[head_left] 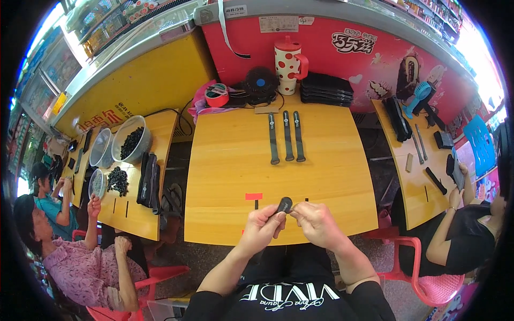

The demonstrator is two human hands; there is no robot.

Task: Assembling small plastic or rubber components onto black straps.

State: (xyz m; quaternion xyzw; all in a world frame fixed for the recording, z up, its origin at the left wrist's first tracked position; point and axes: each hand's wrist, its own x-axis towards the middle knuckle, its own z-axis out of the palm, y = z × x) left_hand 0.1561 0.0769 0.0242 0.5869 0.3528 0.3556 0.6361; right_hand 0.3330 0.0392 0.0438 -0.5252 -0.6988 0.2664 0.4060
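- Centrally in the head view, the left hand [265,220] pinches a dark rounded piece [285,204] over the near side of the yellow table [225,160]
- Just right, the right hand [317,222] bunches its fingers; I cannot tell whether they grip it
- Farther off, three dark straps [288,139] lie side by side
- Far edge: a dotted tumbler [287,67], left of black pouches [326,89]

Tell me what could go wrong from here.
The dark piece in the left hand, beside the right hand, might slip and drop over the table's near edge. The three dark straps lie close together on the tabletop; a careless reach could knock them askew.
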